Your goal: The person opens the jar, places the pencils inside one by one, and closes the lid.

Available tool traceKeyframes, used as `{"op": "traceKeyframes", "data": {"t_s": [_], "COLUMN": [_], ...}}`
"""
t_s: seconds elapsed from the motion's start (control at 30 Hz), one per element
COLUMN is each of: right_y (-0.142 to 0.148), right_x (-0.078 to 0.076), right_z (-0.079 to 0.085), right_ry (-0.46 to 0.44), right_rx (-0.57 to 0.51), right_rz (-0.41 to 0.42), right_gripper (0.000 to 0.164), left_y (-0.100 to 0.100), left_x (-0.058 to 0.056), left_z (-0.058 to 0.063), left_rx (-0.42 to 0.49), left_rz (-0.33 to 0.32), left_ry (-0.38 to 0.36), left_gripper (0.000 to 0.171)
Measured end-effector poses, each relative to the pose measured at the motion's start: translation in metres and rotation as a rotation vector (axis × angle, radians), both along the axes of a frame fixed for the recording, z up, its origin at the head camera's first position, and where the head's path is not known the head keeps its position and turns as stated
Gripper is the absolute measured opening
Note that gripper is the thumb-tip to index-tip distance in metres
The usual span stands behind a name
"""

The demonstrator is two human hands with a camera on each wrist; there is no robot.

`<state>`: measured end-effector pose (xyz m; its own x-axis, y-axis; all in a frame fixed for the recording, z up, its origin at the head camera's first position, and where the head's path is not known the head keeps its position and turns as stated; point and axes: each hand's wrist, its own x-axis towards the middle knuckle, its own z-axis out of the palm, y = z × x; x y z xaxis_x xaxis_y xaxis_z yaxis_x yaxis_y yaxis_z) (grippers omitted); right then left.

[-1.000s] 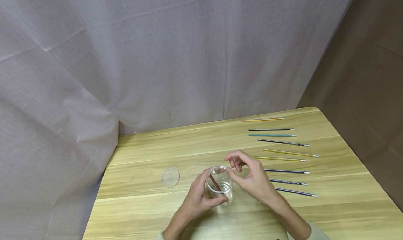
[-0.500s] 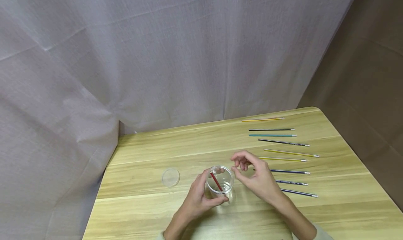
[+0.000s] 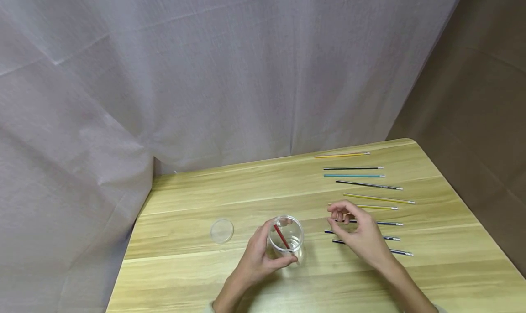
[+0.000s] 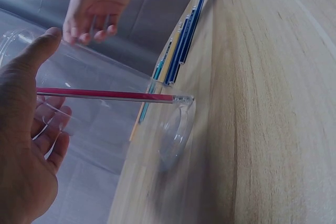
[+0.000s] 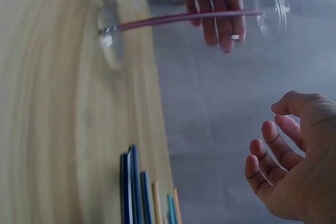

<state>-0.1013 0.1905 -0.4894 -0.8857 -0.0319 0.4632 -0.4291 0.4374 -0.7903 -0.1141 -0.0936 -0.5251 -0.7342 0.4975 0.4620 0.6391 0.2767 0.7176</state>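
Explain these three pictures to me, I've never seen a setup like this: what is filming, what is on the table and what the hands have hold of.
No machine here: a person works with bare hands and wears three cameras. The wide picture comes from the head and looks down at a wooden table. The other two come from the wrists, so they look tilted and very close.

The left hand grips a clear plastic cup that stands on the table, with a red pencil leaning inside it. The left wrist view shows that pencil through the cup wall.

The right hand holds nothing; its fingers are loosely curled above a row of pencils lying side by side. A small clear lid lies to the left of the cup.
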Motion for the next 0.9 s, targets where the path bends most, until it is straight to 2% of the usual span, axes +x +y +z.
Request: {"op": "traceKeyframes", "data": {"t_s": [0.33,0.6,0.9], "right_y": [0.027,0.038,0.043], "right_x": [0.006,0.008,0.011], "right_z": [-0.020,-0.037,-0.055], "right_ry": [0.002,-0.055,-0.026], "right_rx": [0.097,0.174,0.244], "right_rz": [-0.075,-0.126,-0.144], "right_gripper": [0.036,0.028,0.029], "left_y": [0.001,0.000,0.000], "left_x": [0.000,0.000,0.000], "left_z": [0.002,0.002,0.001], "left_rx": [0.009,0.001,-0.015], "left_rz": [-0.004,0.000,0.017], "left_ry": [0.012,0.014,-0.005], "left_gripper": [0.092,0.091,0.090]}}
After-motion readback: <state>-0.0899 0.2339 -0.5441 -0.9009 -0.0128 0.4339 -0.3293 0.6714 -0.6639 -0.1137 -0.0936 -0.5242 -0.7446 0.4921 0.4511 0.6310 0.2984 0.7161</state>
